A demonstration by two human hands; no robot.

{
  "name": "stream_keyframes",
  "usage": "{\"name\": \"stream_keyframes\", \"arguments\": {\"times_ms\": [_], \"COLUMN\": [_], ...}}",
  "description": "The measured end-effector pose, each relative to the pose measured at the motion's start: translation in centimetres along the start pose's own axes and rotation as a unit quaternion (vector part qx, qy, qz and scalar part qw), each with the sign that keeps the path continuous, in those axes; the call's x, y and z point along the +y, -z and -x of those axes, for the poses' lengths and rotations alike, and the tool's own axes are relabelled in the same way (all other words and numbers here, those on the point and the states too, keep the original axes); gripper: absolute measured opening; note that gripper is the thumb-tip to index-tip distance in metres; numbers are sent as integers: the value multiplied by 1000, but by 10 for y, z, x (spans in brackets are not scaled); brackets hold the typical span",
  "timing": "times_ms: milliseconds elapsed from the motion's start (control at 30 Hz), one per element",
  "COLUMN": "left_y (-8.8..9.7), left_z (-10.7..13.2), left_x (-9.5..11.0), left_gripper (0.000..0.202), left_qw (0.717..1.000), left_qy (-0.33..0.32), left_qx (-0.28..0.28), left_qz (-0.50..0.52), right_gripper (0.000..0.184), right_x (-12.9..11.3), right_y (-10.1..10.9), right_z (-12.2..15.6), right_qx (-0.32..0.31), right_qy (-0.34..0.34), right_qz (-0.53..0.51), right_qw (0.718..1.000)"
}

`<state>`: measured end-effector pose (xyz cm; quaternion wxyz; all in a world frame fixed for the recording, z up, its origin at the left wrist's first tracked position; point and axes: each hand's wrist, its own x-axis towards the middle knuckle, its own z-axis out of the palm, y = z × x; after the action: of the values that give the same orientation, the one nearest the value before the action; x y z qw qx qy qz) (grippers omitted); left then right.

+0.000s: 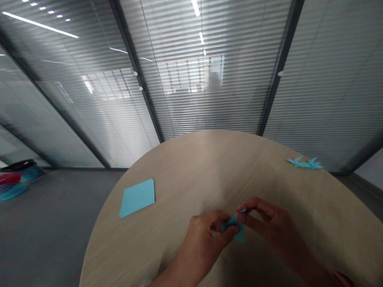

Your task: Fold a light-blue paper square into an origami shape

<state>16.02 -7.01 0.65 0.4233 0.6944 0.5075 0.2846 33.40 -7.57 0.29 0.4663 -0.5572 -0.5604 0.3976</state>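
Where left hand (pixel 206 235) and right hand (pixel 271 219) meet above the table (pixel 179 171): one paper (pixel 240 236), folded; left thumb and finger pinch its body, right pair its far tip; near point juts free (long axis unclear).

Bare hands (pixel 202 237) — a red edge (pixel 344 278) at the right forearm (pixel 305 251), sleeve unclear.
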Motion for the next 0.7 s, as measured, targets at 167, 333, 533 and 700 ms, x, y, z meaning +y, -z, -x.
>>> {"name": "stream_keyframes", "arguments": {"times_ms": [167, 333, 533, 700], "left_y": [-1, -3, -4, -2], "left_z": [0, 0, 0, -1], "left_x": [-5, -11, -10, -7], "left_gripper": [18, 21, 25, 27], "left_qw": [1000, 999, 999, 999], "left_qy": [17, 20, 27, 26], "left_qx": [2, 17, 17, 16], "left_qz": [19, 18, 32, 12], "right_gripper": [10, 9, 8, 8], "right_x": [-1, 0, -1, 0], "right_y": [-2, -2, -2, 0], "right_z": [2, 3, 2, 2], "right_qx": [0, -2, -14, -19], "right_qy": [10, 12, 5, 8], "right_qz": [-2, -4, -14, -12], "right_qw": [1000, 1000, 1000, 1000]}}
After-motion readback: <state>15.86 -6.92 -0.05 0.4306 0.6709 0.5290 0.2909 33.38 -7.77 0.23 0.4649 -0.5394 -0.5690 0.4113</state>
